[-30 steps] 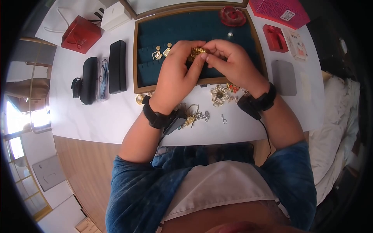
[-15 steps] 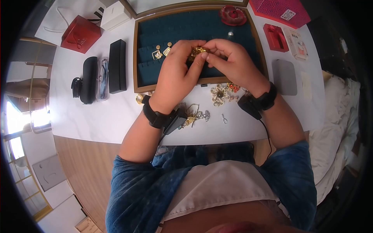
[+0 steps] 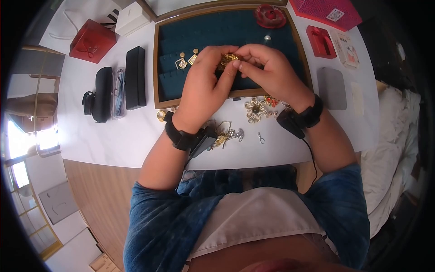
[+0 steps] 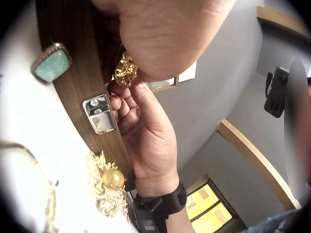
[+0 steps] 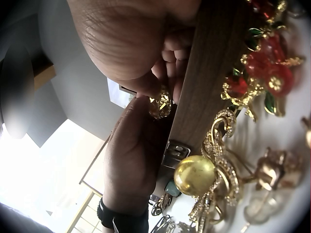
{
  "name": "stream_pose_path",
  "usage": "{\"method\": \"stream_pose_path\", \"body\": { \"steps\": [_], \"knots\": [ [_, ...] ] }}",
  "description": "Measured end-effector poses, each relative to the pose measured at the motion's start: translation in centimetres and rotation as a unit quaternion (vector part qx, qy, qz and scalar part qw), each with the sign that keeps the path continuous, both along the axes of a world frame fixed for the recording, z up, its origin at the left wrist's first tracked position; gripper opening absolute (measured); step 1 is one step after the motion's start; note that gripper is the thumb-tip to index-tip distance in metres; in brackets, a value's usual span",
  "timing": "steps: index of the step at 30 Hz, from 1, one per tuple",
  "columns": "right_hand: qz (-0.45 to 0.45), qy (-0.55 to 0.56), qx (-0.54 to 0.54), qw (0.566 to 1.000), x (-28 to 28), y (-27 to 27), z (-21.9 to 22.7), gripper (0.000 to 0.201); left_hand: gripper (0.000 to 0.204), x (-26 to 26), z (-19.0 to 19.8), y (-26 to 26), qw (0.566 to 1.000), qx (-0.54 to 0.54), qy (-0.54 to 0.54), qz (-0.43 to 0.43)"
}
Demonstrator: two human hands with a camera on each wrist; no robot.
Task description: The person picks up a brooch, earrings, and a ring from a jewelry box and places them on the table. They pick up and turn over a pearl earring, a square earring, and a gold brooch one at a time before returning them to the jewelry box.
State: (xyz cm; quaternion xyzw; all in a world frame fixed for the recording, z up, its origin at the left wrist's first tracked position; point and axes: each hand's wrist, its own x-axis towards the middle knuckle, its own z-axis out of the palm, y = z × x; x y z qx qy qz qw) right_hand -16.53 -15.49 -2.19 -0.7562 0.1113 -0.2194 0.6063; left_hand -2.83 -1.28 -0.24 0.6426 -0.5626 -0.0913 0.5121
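Observation:
A gold, crumpled-looking ornament [image 3: 229, 59] is pinched between both hands over the teal-lined wooden case [image 3: 157, 90]. On its left side the left hand [image 3: 205, 84] grips it with curled fingers and thumb; from the right, the right hand [image 3: 273, 72] holds it with thumb and fingertips. The thumb tips meet at its near edge. Both wrist views show the gold piece [image 4: 126, 70], [image 5: 161, 103] between the fingers; its far side is hidden. Two gold drop earrings [image 3: 181, 61] lie in the case, left of the hands. A pearl piece [image 3: 267, 38] sits behind the right hand.
A red flower-shaped dish [image 3: 270, 16] stands in the case's back right corner. A flower brooch [image 3: 255, 110] and tangled jewellery [image 3: 225, 134] lie on the white table [image 3: 108, 145] in front. Black cases [image 3: 135, 78] and a red bag [image 3: 93, 41] are left; a red box [image 3: 321, 42] is right.
Both hands keep their grip on the gold ornament with almost no movement. The head view has shifted very slightly, so the case and table items appear a little further left.

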Motion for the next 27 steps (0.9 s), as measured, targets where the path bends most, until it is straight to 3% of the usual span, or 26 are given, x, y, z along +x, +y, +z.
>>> {"method": "stream_pose_path", "body": {
  "steps": [27],
  "knots": [
    [0.000, -0.009, 0.001, 1.000, 0.05, 0.13, 0.15, 0.020, 0.024, 0.01, -0.20, -0.02, 1.000, 0.015, -0.002, 0.001]
  ]
}}
